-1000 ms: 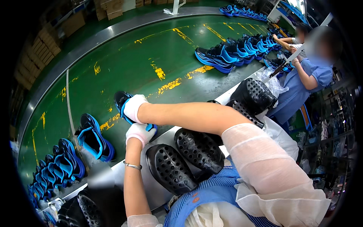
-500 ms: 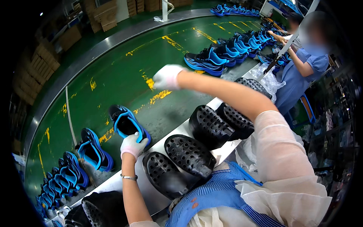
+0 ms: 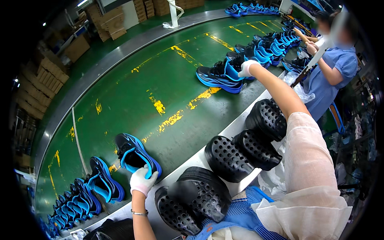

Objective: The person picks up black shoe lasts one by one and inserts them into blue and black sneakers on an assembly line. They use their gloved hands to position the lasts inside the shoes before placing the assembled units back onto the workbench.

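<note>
Heel of black running shoe with bright-blue lining [image 3: 139, 155] pinched in white-gloved left hand [image 3: 142, 181], on green, yellow-marked surface [image 3: 132, 104]. White-gloved right hand [image 3: 248, 69] at collar of similar black-and-blue shoe [image 3: 217, 79]; hold or touch, cannot tell. Risk: close-packed blue-lined shoes [image 3: 276, 47] behind toppled by sideways drag.

Pretty bright over the green floor [image 3: 124, 102], kinda murky toward 9 o'clock, glare off a tube light [image 3: 82, 3] near 11, strong fisheye bend into black edges, blurry heads [image 3: 346, 32] at 2, smudgy patch on a black perforated form [image 3: 210, 196] at 6
</note>
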Available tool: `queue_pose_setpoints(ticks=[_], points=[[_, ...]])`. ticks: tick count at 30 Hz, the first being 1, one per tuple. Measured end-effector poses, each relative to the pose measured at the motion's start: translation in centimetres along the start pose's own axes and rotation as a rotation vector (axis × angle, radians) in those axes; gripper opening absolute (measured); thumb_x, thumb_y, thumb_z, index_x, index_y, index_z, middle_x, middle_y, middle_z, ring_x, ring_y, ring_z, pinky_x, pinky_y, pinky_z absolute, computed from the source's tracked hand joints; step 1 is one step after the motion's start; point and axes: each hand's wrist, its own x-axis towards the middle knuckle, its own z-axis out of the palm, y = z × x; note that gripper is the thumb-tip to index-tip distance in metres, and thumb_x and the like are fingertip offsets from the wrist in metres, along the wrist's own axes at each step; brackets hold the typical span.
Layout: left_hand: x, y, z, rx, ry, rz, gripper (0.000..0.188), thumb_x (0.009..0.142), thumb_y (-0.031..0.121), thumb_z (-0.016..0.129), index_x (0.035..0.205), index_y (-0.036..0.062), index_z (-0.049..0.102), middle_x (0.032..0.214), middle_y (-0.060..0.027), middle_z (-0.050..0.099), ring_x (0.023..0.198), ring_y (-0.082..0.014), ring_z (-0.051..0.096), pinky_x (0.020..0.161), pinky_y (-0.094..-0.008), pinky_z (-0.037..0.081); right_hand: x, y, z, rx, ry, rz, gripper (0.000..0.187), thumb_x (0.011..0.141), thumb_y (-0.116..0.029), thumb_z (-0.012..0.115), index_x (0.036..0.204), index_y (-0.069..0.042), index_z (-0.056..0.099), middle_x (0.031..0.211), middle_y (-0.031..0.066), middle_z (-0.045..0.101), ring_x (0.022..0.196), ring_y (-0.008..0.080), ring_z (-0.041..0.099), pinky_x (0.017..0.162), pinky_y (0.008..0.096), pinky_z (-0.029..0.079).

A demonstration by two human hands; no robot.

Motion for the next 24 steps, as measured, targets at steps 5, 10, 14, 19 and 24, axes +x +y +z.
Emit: queue_pose_setpoints(ticks=[5,10,14,19,24], points=[[0.2,0.2,0.1,0.031,-0.007,0.009,0.039,0.076,0.041,0.064,0.075,0.0020,0.060,0.077,-0.0186,0.060,0.076,-0.0377,0.058,0.069,-0.0439,0.047,1.0,-1.7,-0.3,0.007,-0.042,-0.103,0.051,0.067,-0.044,0.065,0.104,-0.009,0.069,0.109,0.0160,0.065,0.099,0.0288,0.063,0.086,0.0355,0.050],[0.7,0.8,-0.2,0.005,-0.028,-0.018,0.040,0.077,0.042,0.063,0.074,0.0023,0.062,0.078,-0.0190,0.060,0.077,-0.0373,0.058,0.070,-0.0443,0.047,0.7,-5.5,0.6,0.174,0.107,-0.174,0.047,0.066,-0.035,0.065,0.103,-0.006,0.067,0.105,0.0187,0.065,0.097,0.0317,0.063,0.084,0.0375,0.051],[0.2,0.0,0.7,-0.069,0.021,-0.009,0.039,0.077,0.042,0.062,0.074,0.0024,0.061,0.079,-0.0183,0.060,0.077,-0.0368,0.058,0.071,-0.0447,0.047,-1.2,-11.0,0.2,0.231,0.156,-0.281,0.042,0.067,-0.028,0.059,0.100,-0.004,0.068,0.103,0.0215,0.065,0.096,0.0338,0.063,0.084,0.0389,0.051],[0.3,-0.3,0.7,-0.058,0.047,0.020,0.040,0.078,0.044,0.059,0.087,0.0045,0.063,0.084,-0.0174,0.062,0.082,-0.0357,0.060,0.074,-0.0431,0.048,-6.7,-19.0,-1.1,0.301,0.151,-0.511,0.043,0.067,-0.031,0.057,0.094,0.002,0.067,0.095,0.0244,0.065,0.090,0.0361,0.064,0.081,0.0399,0.050],[0.0,-0.3,0.9,-0.052,0.044,-0.058,0.043,0.078,0.045,0.059,0.092,0.0049,0.065,0.090,-0.0174,0.062,0.089,-0.0353,0.060,0.079,-0.0415,0.048,-13.2,-26.6,-0.8,0.358,0.117,-0.687,0.040,0.068,-0.030,0.056,0.095,-0.002,0.067,0.093,0.0234,0.065,0.090,0.0362,0.063,0.081,0.0400,0.050]])
